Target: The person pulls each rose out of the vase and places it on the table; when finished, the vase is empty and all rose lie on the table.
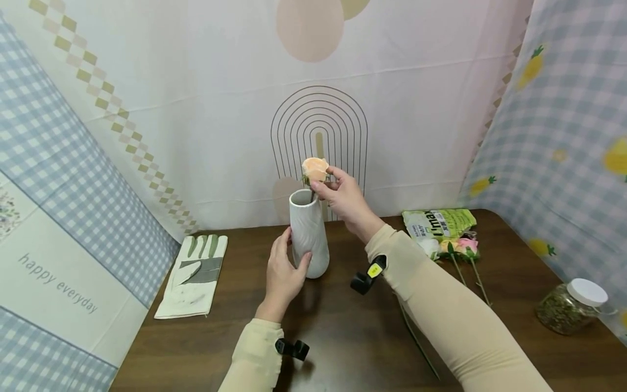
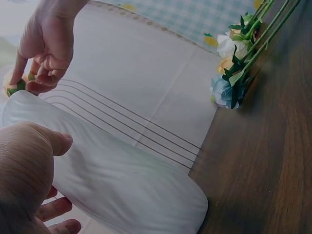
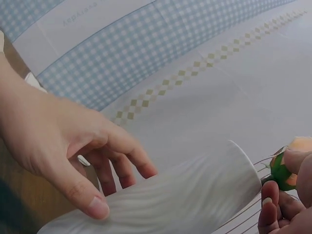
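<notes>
A white vase (image 1: 311, 231) with wavy relief stands on the table, its mouth facing up. My left hand (image 1: 285, 275) holds the vase low on its body, thumb on the near side and fingers around the left. Above the rim, my right hand (image 1: 346, 202) pinches a peach artificial rose (image 1: 315, 169) just under its bloom. The rose's stem passes into the vase mouth, and its lower part is hidden inside. In the right wrist view, the green base of the rose (image 3: 279, 171) sits close to the vase rim (image 3: 247, 163).
Several artificial flowers (image 1: 458, 247) lie at the right by a green-and-white bag (image 1: 438, 222). Another green stem (image 1: 418, 343) lies partly under my right forearm. A lidded jar (image 1: 570, 307) is at far right; white-and-grey gloves (image 1: 193, 277) lie left. A patterned cloth hangs behind the table.
</notes>
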The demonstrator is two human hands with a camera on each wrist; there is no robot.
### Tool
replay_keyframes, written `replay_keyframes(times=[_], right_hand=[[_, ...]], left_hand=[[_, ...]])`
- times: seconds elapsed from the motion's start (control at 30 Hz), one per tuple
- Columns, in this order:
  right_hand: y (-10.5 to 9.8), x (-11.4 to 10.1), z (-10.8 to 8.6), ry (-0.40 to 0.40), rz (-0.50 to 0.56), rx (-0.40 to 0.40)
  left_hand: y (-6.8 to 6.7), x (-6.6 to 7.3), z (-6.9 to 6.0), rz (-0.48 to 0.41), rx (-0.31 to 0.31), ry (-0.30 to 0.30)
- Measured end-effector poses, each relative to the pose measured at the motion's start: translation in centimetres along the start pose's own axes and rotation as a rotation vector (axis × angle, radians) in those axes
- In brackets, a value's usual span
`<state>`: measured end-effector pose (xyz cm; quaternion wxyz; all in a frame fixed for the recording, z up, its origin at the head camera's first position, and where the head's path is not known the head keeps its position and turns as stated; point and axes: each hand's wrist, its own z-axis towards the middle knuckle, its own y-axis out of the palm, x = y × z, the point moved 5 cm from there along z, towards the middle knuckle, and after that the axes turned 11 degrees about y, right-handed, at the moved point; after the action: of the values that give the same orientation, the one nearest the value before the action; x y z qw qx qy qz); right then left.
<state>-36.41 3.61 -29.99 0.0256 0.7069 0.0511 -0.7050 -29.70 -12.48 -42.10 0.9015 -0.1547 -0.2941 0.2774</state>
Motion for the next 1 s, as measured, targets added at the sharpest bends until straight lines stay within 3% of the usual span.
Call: replay_keyframes(times=[0.37,0.73,1.0], right_hand=[[0.7,-0.1,-0.4,0.027,0.083,-0.048],[0.1,1.0,-0.8,-0.041,-0.104,0.085],[0.3,1.4,-0.7,-0.038,-0.102,0.05]], left_hand=[[0.0,0.1,0.0,0.015,-0.004,0.004],[-0.1,0.3,0.1,0.01,-0.007,0.004],[-0.7,0.5,0.5,0.026,0.008,0.024]])
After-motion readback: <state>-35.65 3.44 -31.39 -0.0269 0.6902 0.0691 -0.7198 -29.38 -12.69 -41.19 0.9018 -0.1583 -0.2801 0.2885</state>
